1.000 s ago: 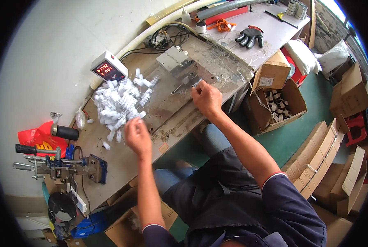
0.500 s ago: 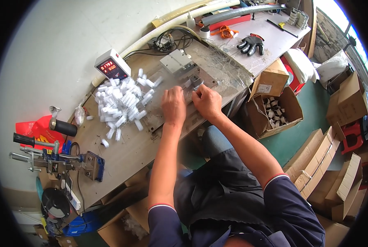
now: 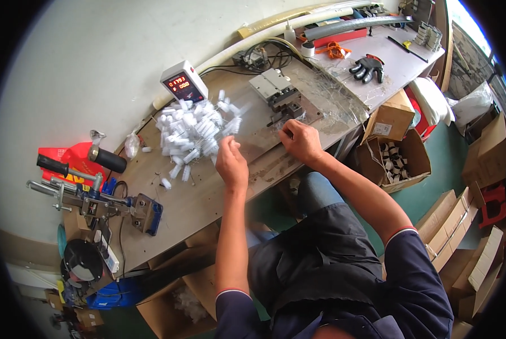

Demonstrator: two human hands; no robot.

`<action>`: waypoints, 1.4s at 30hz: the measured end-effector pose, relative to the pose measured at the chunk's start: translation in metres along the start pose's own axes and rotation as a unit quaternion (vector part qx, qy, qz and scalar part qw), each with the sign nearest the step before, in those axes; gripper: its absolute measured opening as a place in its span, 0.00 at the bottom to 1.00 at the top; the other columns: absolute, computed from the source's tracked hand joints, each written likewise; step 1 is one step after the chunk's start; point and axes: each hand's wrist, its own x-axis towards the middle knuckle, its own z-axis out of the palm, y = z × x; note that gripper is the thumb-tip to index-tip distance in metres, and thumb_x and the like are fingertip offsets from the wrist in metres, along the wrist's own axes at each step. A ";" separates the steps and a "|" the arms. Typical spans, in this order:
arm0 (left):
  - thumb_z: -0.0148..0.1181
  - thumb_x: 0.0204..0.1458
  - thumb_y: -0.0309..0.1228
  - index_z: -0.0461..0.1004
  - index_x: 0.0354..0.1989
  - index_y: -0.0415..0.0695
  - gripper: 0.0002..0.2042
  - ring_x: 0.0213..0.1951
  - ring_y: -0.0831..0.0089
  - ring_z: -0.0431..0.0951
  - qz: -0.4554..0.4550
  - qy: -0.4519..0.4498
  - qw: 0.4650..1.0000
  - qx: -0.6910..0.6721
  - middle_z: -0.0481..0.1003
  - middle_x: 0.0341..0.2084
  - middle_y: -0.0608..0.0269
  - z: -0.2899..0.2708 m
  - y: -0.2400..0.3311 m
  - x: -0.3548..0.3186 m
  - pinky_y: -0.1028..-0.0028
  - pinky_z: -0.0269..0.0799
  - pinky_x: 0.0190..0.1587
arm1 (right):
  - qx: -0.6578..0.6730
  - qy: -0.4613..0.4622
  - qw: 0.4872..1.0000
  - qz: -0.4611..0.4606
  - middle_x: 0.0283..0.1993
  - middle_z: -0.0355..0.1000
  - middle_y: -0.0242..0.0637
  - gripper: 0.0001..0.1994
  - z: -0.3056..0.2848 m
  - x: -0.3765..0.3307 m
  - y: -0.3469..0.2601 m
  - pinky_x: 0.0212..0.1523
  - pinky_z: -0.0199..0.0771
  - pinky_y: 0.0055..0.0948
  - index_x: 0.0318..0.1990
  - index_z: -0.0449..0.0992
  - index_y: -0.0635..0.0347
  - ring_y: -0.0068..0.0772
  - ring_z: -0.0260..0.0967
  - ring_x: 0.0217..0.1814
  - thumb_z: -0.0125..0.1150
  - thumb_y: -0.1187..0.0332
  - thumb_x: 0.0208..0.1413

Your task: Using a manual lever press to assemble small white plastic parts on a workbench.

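A pile of small white plastic tubes point(image 3: 192, 133) lies on the worn wooden bench point(image 3: 191, 209). My left hand point(image 3: 232, 164) hovers just right of the pile, fingers loosely bent toward it, and I see nothing in it. My right hand point(image 3: 300, 140) rests on the bench in front of a small metal fixture point(image 3: 278, 93), fingers curled and pinched together. Whatever they hold is hidden. A few loose tubes point(image 3: 166, 183) lie apart at the pile's near edge.
A digital counter box point(image 3: 183, 85) stands behind the pile. A hand-lever clamp tool point(image 3: 94, 198) sits at the bench's left end. Black gloves point(image 3: 367, 66) lie on the white table behind. An open carton of parts point(image 3: 397, 161) and several other cardboard boxes point(image 3: 468, 237) stand on the floor at right.
My left hand went from the pile's near edge to beside my right hand at the fixture, then drew back toward the pile. The right hand has stayed at the fixture.
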 end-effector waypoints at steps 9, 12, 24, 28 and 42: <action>0.44 0.71 0.25 0.64 0.57 0.36 0.10 0.29 0.72 0.80 -0.177 0.062 0.953 -0.237 0.78 0.38 0.53 -0.005 -0.019 0.006 0.73 0.78 0.30 | 0.042 -0.073 0.996 -0.023 0.37 0.77 0.44 0.07 0.076 0.026 -0.053 0.42 0.77 0.48 0.35 0.77 0.58 0.54 0.76 0.43 0.62 0.65 0.58; 0.43 0.70 0.24 0.63 0.60 0.37 0.12 0.33 0.68 0.81 -0.253 0.068 0.913 -0.312 0.78 0.39 0.51 -0.010 -0.019 0.009 0.71 0.79 0.36 | 0.007 -0.061 0.996 -0.065 0.38 0.77 0.42 0.06 0.099 0.037 -0.059 0.43 0.78 0.47 0.36 0.78 0.58 0.52 0.77 0.44 0.62 0.67 0.57; 0.47 0.69 0.22 0.70 0.57 0.34 0.12 0.33 0.75 0.80 -0.246 0.112 0.926 -0.262 0.79 0.38 0.57 -0.009 -0.021 0.011 0.75 0.78 0.36 | -0.073 -0.147 0.982 -0.092 0.40 0.80 0.47 0.13 0.118 0.061 -0.069 0.41 0.78 0.49 0.47 0.81 0.55 0.56 0.78 0.40 0.59 0.69 0.55; 0.48 0.68 0.22 0.74 0.53 0.35 0.10 0.31 0.78 0.78 -0.237 0.086 0.936 -0.247 0.80 0.36 0.60 -0.011 -0.018 0.008 0.76 0.76 0.34 | 0.128 -0.136 0.982 0.019 0.39 0.81 0.49 0.14 0.099 0.060 -0.077 0.40 0.79 0.41 0.50 0.81 0.60 0.45 0.80 0.38 0.61 0.68 0.56; 0.50 0.66 0.21 0.77 0.48 0.38 0.09 0.25 0.79 0.75 -0.151 0.052 0.964 -0.213 0.80 0.29 0.62 -0.012 -0.010 -0.001 0.75 0.72 0.30 | 0.405 -0.190 0.875 0.187 0.31 0.75 0.27 0.08 0.073 0.068 -0.081 0.23 0.67 0.18 0.44 0.79 0.66 0.15 0.68 0.25 0.66 0.70 0.63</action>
